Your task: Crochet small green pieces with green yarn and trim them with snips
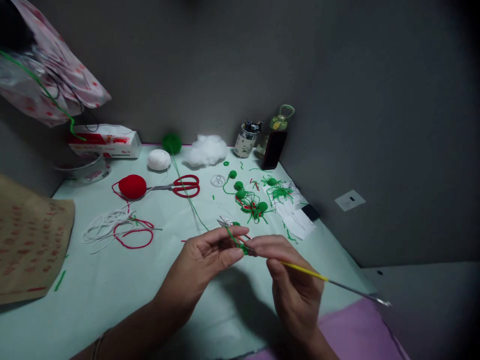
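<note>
Between finger and thumb, my left hand [210, 256] pinches a small piece of green crochet work [243, 247], with green yarn looped over the index finger. My right hand [290, 280] is closed on a crochet hook [305, 270] with a yellow grip and metal shaft. Its working tip meets the green piece, though the fingers partly hide that spot. A green strand runs from the left hand back to a green yarn ball [171, 143]. Just beyond my fingertips, small pointed metal scissors [224, 221] lie on the table.
Red-handled scissors [186, 186], a red yarn ball [132, 186] and a white yarn ball [159, 160] lie left of centre. White stuffing [206, 151], a pen cup [246, 140] and a bottle [279, 122] stand behind. Green crocheted pieces [262, 206] lie right; a paper bag [33, 240] stands left.
</note>
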A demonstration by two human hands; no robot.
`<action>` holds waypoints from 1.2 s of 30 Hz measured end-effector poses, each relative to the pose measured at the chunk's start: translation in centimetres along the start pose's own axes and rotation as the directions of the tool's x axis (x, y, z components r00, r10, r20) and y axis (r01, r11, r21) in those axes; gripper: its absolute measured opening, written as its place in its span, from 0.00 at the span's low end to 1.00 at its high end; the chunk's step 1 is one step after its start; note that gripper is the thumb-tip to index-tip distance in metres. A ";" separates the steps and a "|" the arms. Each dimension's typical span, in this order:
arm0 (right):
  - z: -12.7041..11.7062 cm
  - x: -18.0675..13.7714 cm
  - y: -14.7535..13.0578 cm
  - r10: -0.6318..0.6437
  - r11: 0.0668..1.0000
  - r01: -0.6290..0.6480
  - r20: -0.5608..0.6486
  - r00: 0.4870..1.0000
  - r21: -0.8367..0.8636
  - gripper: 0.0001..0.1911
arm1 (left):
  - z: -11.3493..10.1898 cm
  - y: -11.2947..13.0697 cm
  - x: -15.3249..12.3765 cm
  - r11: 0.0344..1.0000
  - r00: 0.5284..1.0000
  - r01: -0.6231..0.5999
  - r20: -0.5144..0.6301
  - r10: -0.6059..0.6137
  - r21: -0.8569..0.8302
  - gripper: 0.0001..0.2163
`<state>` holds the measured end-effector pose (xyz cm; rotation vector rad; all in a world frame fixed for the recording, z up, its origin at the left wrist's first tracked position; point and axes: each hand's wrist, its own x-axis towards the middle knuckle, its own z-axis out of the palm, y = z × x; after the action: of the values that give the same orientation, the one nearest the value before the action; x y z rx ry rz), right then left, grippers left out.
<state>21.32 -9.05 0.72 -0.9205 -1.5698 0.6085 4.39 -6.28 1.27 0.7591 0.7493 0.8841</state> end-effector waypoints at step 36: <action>0.8 -0.2 0.2 -0.168 0.964 0.155 -0.040 0.985 -0.216 0.22 | 0.4 -0.7 0.2 0.989 0.999 -0.037 -0.013 0.035 -0.146 0.23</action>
<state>20.61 -9.06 0.26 -0.9478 -1.6604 0.2997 5.05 -6.51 0.90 0.6400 0.6732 0.9653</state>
